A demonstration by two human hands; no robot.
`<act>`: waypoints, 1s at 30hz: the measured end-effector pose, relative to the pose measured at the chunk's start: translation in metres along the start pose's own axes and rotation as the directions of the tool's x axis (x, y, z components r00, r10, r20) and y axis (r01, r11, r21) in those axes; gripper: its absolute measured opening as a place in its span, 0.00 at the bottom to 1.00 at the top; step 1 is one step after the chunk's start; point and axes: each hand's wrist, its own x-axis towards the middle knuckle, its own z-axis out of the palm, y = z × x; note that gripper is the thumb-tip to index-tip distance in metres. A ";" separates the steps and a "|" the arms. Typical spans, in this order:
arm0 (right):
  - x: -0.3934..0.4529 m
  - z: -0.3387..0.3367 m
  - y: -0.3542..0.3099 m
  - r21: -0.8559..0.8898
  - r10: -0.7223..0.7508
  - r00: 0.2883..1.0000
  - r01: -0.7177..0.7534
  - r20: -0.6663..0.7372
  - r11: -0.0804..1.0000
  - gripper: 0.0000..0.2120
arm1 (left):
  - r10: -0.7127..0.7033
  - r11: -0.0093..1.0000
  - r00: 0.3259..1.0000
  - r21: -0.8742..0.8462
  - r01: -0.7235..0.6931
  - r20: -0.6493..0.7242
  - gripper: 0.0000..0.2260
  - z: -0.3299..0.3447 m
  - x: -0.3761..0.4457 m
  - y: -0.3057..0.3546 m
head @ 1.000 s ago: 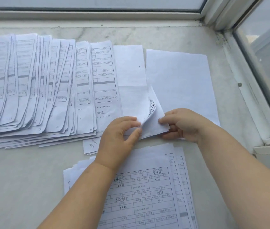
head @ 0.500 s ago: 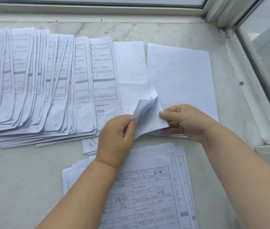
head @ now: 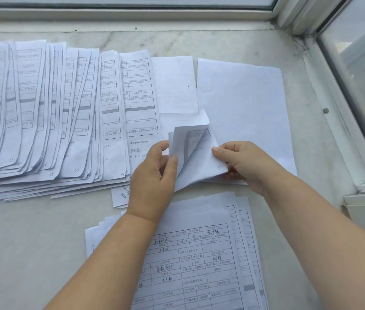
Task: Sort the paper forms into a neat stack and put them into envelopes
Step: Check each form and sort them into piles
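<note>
A folded white form (head: 196, 157) is lifted at its lower corner in the middle of the sill. My left hand (head: 154, 175) pinches its curled left flap between thumb and fingers. My right hand (head: 242, 164) grips its right edge, thumb on top. Printed lines show inside the opened fold. A blank-side-up sheet (head: 244, 104) lies under and to the right of it. A wide fan of printed forms (head: 43, 113) is spread across the left. Another pile of forms (head: 199, 260) with handwritten entries lies close to me, under my forearms.
Everything lies on a pale marble window sill (head: 20, 242). Window frames (head: 333, 86) run along the back and right side. A small slip of paper (head: 120, 195) pokes out below the fan, beside my left wrist.
My left hand has peeled the folded form's flap up and to the left, opening the fold so the printed inside shows. My right hand keeps its hold on the right edge.
</note>
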 end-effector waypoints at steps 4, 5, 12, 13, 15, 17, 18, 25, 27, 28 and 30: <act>-0.003 -0.007 -0.001 -0.020 -0.082 0.993 0.080 -0.084 0.997 0.05 | -0.001 1.000 0.998 -0.009 0.001 0.064 0.18 0.000 -0.002 0.000; -0.006 -0.006 -0.004 -0.006 -0.061 0.996 0.061 -0.063 0.998 0.01 | 0.019 1.000 0.997 0.022 -0.021 0.078 0.19 -0.001 -0.003 0.000; -0.001 -0.005 -0.005 0.083 0.143 0.983 -0.153 0.118 0.985 0.12 | 0.086 0.993 0.989 0.067 -0.094 0.119 0.21 -0.004 -0.003 -0.001; -0.001 -0.005 -0.005 0.129 0.148 0.981 -0.165 0.127 0.978 0.12 | 0.085 0.994 0.989 0.060 -0.093 0.122 0.20 -0.004 -0.003 -0.002; -0.001 -0.008 -0.004 0.216 0.148 0.977 -0.180 0.155 0.960 0.11 | 0.090 0.994 0.988 0.052 -0.097 0.126 0.18 -0.005 -0.003 -0.003; -0.002 -0.009 -0.005 0.249 0.144 0.972 -0.188 0.184 0.950 0.11 | 0.092 0.994 0.988 0.049 -0.098 0.121 0.16 -0.005 -0.003 -0.004; -0.002 -0.010 -0.004 0.241 0.137 0.970 -0.184 0.199 0.953 0.10 | 0.091 0.994 0.988 0.042 -0.097 0.121 0.15 -0.006 -0.003 -0.005; -0.007 -0.006 -0.001 0.220 0.094 0.976 -0.138 0.198 0.966 0.03 | 0.119 0.990 0.992 -0.086 -0.115 0.044 0.17 -0.004 -0.005 -0.007; -0.007 -0.005 0.000 0.234 0.093 0.982 -0.131 0.167 0.963 0.02 | 0.143 0.985 0.990 -0.093 -0.142 -0.002 0.16 -0.001 -0.005 -0.006; -0.006 -0.004 0.001 0.235 0.097 0.983 -0.132 0.156 0.963 0.02 | 0.159 0.985 0.987 -0.064 -0.160 -0.016 0.15 0.000 -0.005 -0.006; -0.005 -0.002 0.001 0.228 0.101 0.986 -0.130 0.132 0.965 0.08 | 0.219 0.976 0.976 0.005 -0.219 -0.009 0.10 0.001 -0.005 -0.006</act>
